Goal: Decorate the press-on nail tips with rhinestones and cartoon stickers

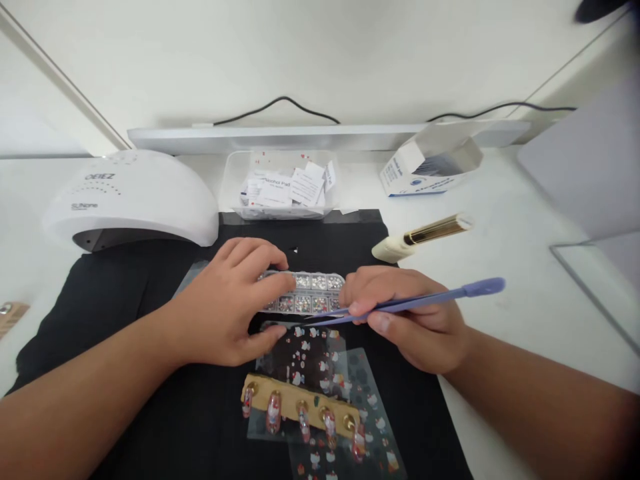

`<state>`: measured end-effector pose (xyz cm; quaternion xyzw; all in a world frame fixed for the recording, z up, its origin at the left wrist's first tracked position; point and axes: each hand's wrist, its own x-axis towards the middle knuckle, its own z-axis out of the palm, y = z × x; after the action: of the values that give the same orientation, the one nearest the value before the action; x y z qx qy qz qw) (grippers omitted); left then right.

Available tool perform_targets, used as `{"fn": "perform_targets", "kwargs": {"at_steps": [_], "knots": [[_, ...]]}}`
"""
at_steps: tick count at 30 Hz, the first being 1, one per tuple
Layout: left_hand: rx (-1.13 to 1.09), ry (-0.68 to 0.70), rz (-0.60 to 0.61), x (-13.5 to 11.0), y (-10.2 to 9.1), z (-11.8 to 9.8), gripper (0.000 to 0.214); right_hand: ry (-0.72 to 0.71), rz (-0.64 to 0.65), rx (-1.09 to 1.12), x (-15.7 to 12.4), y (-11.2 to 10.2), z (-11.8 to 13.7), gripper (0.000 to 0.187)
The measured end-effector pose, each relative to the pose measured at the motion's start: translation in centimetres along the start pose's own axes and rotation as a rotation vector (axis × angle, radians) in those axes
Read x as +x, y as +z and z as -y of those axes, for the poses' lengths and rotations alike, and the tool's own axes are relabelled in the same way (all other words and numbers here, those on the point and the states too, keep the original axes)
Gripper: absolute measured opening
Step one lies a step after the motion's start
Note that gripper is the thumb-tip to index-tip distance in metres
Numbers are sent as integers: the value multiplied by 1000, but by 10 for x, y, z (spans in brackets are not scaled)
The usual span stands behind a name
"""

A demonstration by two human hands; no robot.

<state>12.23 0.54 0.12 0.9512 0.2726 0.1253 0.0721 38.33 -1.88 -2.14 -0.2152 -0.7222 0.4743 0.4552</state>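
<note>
A clear case of rhinestones (311,293), divided into small compartments, lies on the black cloth. My left hand (240,303) rests over its left end, fingers spread and the thumb apart below. Tweezers (430,301), blue-purple, are pinched in my right hand (420,320), beside the case's right end; their tips are slightly apart near its lower edge. Whether the tips hold anything is too small to tell. Below lie clear sticker sheets (377,400) with small cartoon figures. Across them sits a yellowish stand (285,393) carrying several decorated false nails (274,412).
At the left stands a white nail lamp (135,197). Behind the cloth (165,413) are a clear tub (230,183) of alcohol pad packets and an open alcohol pad box (425,180). A cream bottle with a gold cap (435,230) stands near my right hand.
</note>
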Motion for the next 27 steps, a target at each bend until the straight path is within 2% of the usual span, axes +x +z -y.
{"fn": "perform_targets", "kwargs": {"at_steps": [5,11,14,17,22,27], "knots": [[-32,32,53,4,3,-6,25,61,-62,6,-1,2,-2,14],[-27,43,32,8,8,-5,22,213,-148,234,4,3,-4,11],[-16,49,19,9,9,-6,17,292,-136,337,7,1,-4,10],[-17,48,25,11,8,-8,16,332,-56,368,6,-3,-5,10],[-23,50,49,11,8,-11,16,289,85,321,5,-5,-4,11],[-3,38,17,6,7,-14,15,187,82,196,5,-3,-3,13]]}}
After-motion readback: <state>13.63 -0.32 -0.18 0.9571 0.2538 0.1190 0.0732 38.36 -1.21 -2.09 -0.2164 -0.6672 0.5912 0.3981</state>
